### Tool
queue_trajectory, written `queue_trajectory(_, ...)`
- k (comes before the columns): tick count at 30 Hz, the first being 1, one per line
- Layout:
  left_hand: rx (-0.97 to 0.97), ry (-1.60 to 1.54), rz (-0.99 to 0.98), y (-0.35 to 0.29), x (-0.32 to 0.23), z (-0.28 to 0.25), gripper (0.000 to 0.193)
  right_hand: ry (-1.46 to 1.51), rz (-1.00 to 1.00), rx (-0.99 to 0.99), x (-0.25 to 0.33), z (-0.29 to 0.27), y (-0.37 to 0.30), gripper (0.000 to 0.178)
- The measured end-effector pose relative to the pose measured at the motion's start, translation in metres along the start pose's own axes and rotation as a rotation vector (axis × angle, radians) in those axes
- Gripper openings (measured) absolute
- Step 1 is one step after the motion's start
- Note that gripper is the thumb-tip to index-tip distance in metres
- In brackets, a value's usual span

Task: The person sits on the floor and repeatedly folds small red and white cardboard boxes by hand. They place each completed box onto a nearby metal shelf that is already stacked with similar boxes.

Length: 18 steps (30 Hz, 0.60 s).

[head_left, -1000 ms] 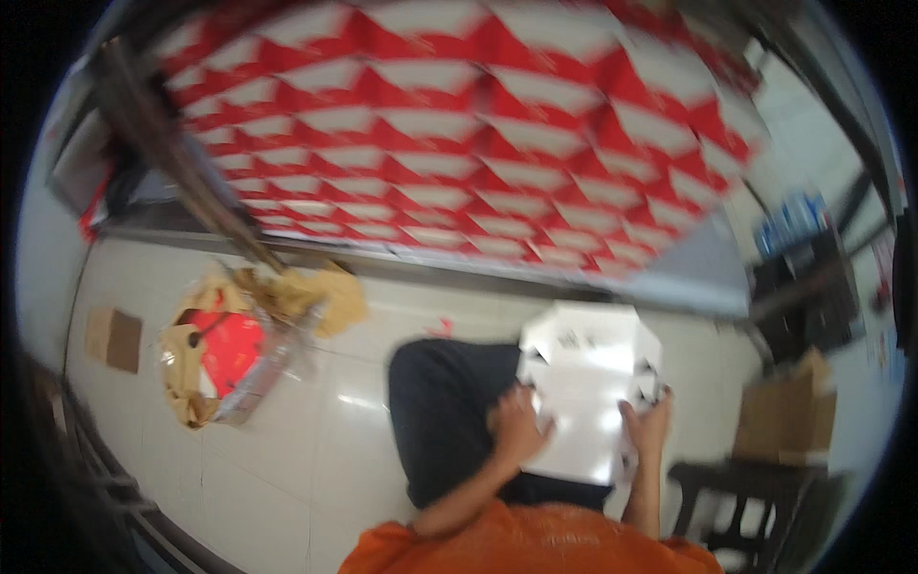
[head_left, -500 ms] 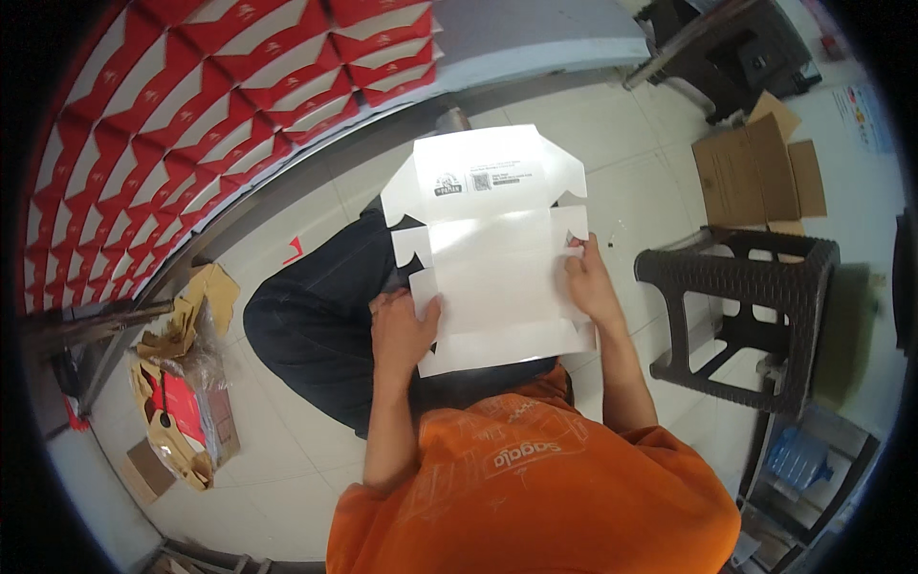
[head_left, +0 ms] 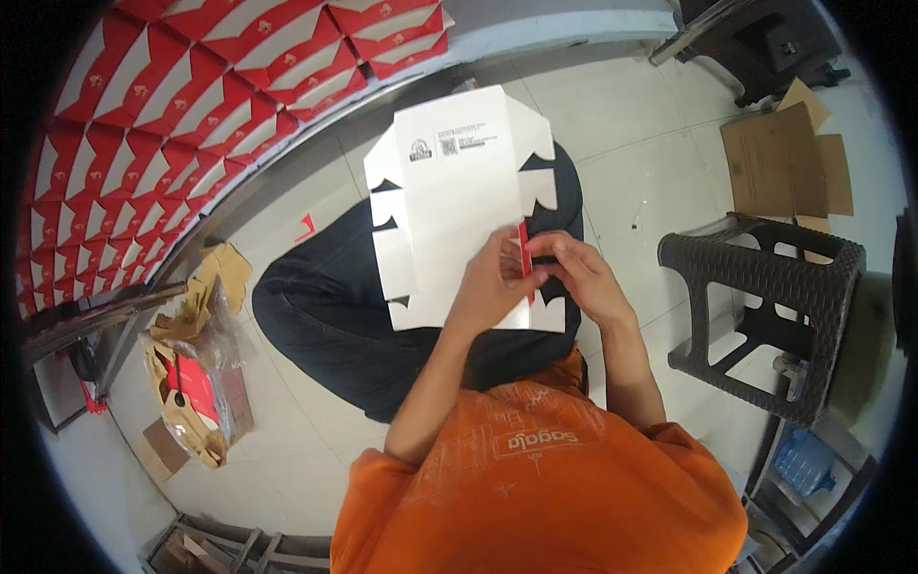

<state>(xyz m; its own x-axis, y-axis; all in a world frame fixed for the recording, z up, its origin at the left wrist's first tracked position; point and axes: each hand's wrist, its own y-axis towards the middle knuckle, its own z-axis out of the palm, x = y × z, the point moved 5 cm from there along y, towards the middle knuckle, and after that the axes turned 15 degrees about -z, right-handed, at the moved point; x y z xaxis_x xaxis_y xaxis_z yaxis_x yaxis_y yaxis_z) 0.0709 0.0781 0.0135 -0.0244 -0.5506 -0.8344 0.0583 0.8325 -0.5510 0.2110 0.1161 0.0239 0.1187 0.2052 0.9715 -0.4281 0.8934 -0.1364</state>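
Observation:
A flat, die-cut cardboard box blank [head_left: 449, 206] lies across my lap, white side up, with notched flaps down both sides. Black print shows near its far end. My left hand [head_left: 495, 282] reaches over the blank to its right edge, fingers bent around a side flap turned up to show a red face [head_left: 525, 251]. Just to the right, my right hand [head_left: 581, 273] pinches at the same flap, its thumb and fingertips close together. The fingertips of both hands nearly meet there and partly cover the flap.
Stacked red and white boxes [head_left: 143, 143] rise at the far left. A dark plastic stool [head_left: 760, 253] stands at right, below an open brown carton [head_left: 775, 167]. Torn cardboard packaging [head_left: 182, 402] and a red scrap [head_left: 304, 228] lie on the tiled floor at left.
My left hand has moved from the blank's left edge across to its right edge. The blank has shifted slightly left and away, and its right side flap is now turned up, showing red.

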Motion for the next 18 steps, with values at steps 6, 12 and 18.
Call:
queue_trajectory(6, 0.231, -0.266, -0.052, 0.013, 0.013, -0.012, 0.031, -0.289, -0.086, -0.033, -0.003, 0.010, -0.002, 0.029)
queue_trajectory(12, 0.345, -0.212, -0.083, 0.025, 0.021, 0.000, 0.031, -0.396, -0.066, -0.049, -0.013, -0.005, 0.007, 0.030)
queue_trajectory(18, 0.151, -0.117, -0.014, 0.018, 0.013, 0.004, 0.024, -0.192, -0.028, 0.012, -0.008, -0.014, 0.003, 0.025)
